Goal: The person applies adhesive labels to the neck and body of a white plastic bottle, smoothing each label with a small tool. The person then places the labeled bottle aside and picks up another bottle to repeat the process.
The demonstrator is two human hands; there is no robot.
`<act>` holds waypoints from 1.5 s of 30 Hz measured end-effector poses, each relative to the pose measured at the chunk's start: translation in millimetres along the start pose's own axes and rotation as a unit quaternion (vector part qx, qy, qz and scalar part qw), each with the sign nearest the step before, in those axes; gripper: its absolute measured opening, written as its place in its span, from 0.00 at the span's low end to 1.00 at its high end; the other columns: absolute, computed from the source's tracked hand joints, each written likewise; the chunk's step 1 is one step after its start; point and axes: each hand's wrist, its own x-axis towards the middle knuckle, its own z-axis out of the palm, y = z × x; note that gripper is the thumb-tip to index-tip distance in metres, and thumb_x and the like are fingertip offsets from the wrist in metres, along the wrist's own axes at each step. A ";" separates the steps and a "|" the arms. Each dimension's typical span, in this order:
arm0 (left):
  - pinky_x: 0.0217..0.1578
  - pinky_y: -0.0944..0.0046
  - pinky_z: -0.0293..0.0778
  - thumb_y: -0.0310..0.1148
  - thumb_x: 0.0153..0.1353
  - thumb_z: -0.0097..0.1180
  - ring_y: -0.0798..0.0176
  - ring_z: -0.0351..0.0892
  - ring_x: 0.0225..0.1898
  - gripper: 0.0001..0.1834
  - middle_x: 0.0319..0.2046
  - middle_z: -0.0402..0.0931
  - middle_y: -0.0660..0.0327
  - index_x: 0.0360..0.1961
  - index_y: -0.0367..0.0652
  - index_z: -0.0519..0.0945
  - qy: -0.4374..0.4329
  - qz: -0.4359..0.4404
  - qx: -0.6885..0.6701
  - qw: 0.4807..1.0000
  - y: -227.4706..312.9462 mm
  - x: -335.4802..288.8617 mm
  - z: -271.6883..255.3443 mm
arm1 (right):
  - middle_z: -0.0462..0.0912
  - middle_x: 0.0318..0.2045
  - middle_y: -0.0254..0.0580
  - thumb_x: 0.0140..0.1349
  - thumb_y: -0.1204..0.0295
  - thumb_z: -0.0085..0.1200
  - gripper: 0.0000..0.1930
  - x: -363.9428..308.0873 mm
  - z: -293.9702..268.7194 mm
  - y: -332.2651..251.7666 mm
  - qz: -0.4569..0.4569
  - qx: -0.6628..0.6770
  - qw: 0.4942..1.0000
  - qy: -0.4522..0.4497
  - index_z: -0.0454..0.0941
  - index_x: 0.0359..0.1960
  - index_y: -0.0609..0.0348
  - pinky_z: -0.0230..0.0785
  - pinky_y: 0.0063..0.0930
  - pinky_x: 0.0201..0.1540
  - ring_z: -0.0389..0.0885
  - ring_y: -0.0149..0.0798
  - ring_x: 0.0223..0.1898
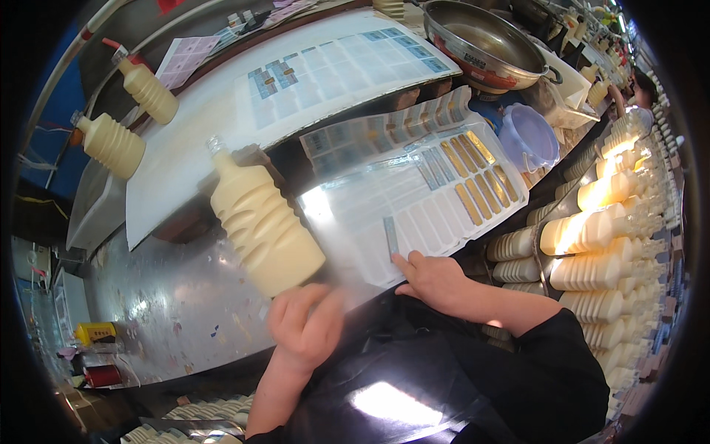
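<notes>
A cream-coloured bottle [262, 218] with slanting grooves and a clear neck is at the middle of the metal table, its neck toward the far left. Right by its base is my left hand [307, 322], fingers curled and smeared by motion; whether they touch the bottle I cannot tell. My right hand [436, 281] has its fingertips pinched at the lower end of a narrow blue-grey label [390, 235]. That label is over a clear-backed label sheet [425, 226], which also bears gold strips and a few more blue-grey ones.
Behind is a white board [200, 133] with another label sheet. Two cream bottles [151, 92] are at the far left. A metal pan [484, 44] and a lilac bucket [529, 137] occupy the far right. Many stacked bottles [592, 263] line the right side; a person [640, 92] is beyond.
</notes>
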 end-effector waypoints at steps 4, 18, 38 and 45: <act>0.31 0.60 0.73 0.19 0.47 0.69 0.56 0.79 0.30 0.13 0.32 0.80 0.59 0.36 0.41 0.87 0.024 -0.033 -0.057 0.998 2.4 2.9 -4.5 | 0.74 0.29 0.40 0.61 0.63 0.64 0.20 -16.7 26.6 14.2 -0.097 -0.081 0.987 0.101 0.80 0.53 0.59 0.73 0.41 0.27 0.81 0.46 0.26; 0.38 0.52 0.73 0.32 0.44 0.74 0.47 0.76 0.37 0.20 0.38 0.75 0.54 0.40 0.42 0.82 0.063 -0.119 0.079 0.988 8.3 24.7 -19.6 | 0.81 0.30 0.33 0.72 0.73 0.53 0.13 63.0 -85.0 -93.7 0.090 0.633 0.769 0.006 0.84 0.50 0.70 0.63 0.16 0.25 0.71 0.20 0.21; 0.36 0.73 0.62 0.24 0.64 0.61 0.78 0.66 0.32 0.01 0.32 0.75 0.72 0.36 0.39 0.83 0.280 -0.441 -0.376 0.765 -94.2 47.4 -19.4 | 0.78 0.44 0.32 0.70 0.71 0.57 0.10 198.6 -97.2 -83.8 -0.044 0.536 0.841 0.058 0.84 0.39 0.68 0.68 0.19 0.42 0.76 0.24 0.39; 0.43 0.70 0.71 0.26 0.64 0.62 0.72 0.73 0.38 0.04 0.38 0.75 0.65 0.36 0.37 0.80 0.265 -0.471 -0.337 0.771 -127.9 32.1 3.4 | 0.74 0.39 0.31 0.63 0.74 0.60 0.07 223.2 -76.6 -78.8 0.005 0.465 0.876 0.130 0.78 0.30 0.65 0.64 0.19 0.37 0.71 0.22 0.33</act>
